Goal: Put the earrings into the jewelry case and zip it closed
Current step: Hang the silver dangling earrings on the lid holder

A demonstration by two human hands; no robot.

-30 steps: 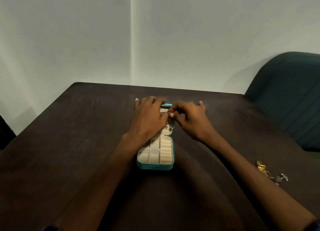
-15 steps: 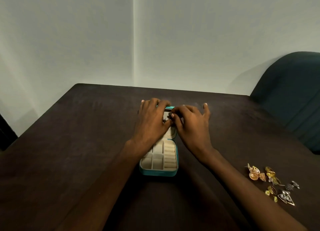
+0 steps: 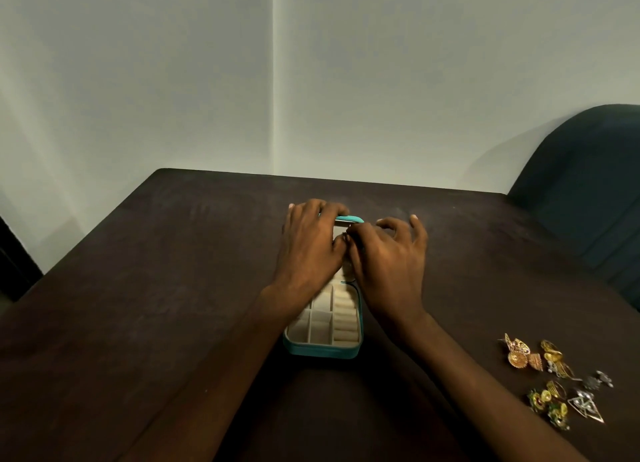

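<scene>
A teal jewelry case [image 3: 323,351] lies open on the dark table [image 3: 138,288], its cream compartments facing up and its lid at the far end. My left hand [image 3: 308,250] rests over the lid's left part. My right hand [image 3: 388,264] is beside it, thumb and forefinger pinched on a small earring [image 3: 346,234] over the lid. Both hands meet there and hide most of the lid's inside. A loose pile of gold and silver earrings [image 3: 550,378] lies at the table's right front.
A dark green padded chair [image 3: 588,184] stands at the table's right far corner. Pale walls rise behind the table's far edge. A dark object [image 3: 14,264] shows at the left border.
The view has tilted down, so the earring pile has come fully into sight. Both hands have stayed at the lid, and my right fingers have spread a little.
</scene>
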